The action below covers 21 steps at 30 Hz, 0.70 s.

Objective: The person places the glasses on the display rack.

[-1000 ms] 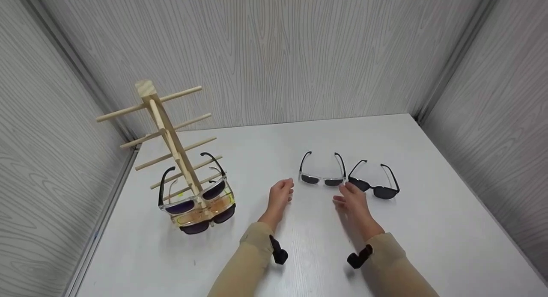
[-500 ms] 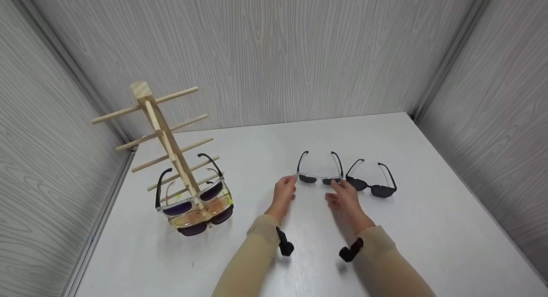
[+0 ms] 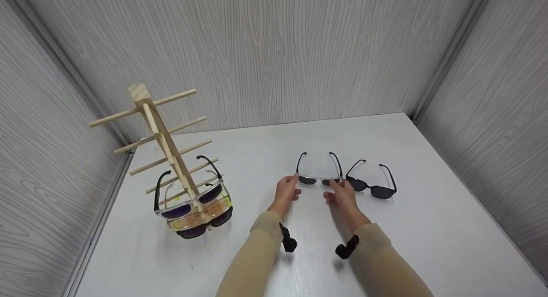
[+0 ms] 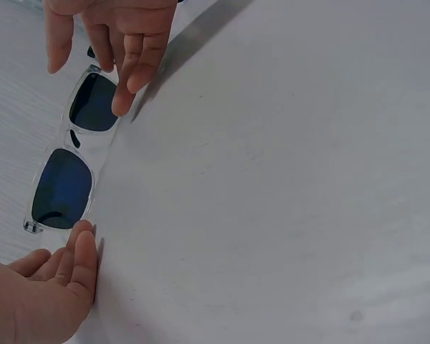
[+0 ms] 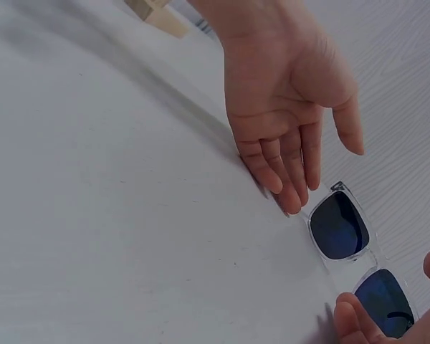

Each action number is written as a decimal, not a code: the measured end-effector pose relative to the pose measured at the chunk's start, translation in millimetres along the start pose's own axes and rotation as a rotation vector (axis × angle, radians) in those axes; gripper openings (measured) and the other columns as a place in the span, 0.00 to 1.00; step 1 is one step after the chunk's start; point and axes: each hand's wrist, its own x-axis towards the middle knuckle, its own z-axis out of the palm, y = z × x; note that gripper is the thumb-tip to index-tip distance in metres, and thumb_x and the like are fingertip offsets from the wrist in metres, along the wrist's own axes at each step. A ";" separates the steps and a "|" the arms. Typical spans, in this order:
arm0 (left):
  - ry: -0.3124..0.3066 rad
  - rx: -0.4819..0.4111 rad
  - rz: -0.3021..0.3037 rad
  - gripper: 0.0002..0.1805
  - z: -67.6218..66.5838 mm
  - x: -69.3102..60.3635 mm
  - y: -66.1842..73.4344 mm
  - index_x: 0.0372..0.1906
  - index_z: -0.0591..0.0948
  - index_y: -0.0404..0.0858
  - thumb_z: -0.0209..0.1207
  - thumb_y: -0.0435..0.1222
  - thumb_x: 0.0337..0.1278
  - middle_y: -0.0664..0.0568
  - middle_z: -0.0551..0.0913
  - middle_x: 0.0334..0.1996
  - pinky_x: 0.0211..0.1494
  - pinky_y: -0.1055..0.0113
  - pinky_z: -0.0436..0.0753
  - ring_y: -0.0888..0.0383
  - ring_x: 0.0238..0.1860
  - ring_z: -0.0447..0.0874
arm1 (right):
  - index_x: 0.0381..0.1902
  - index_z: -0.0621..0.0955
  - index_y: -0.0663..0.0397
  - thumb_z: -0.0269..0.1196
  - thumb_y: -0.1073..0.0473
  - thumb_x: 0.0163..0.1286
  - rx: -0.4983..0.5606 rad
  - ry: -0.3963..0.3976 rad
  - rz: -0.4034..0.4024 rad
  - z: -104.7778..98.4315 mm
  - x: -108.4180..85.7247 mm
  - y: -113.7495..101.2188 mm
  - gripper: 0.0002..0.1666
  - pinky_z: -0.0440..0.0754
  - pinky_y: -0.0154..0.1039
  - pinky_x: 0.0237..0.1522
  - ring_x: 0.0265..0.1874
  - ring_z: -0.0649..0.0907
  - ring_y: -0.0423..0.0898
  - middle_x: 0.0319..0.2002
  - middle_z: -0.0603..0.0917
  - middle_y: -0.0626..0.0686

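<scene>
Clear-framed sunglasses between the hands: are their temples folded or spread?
Spread: in the head view, the clear-framed sunglasses have both dark temples extending away from the front frame, apart and uncrossed.

In the head view, the right hand partly covers one lens of the clear-framed sunglasses and the bottom edge crops both sleeves, while the right wrist view's top edge cuts off the wooden rack.

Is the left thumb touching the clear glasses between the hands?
Apart: the right wrist view shows background between the tip of the left thumb and the clear glasses.
</scene>
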 end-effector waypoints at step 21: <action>0.020 -0.009 0.047 0.21 2.4 -3.7 -4.1 0.51 0.75 0.34 0.51 0.47 0.65 0.42 0.80 0.40 0.32 0.64 0.78 0.53 0.32 0.79 | 0.61 0.64 0.63 0.52 0.55 0.71 0.145 0.044 0.035 2.5 1.3 5.5 0.25 0.78 0.34 0.24 0.22 0.80 0.44 0.47 0.72 0.62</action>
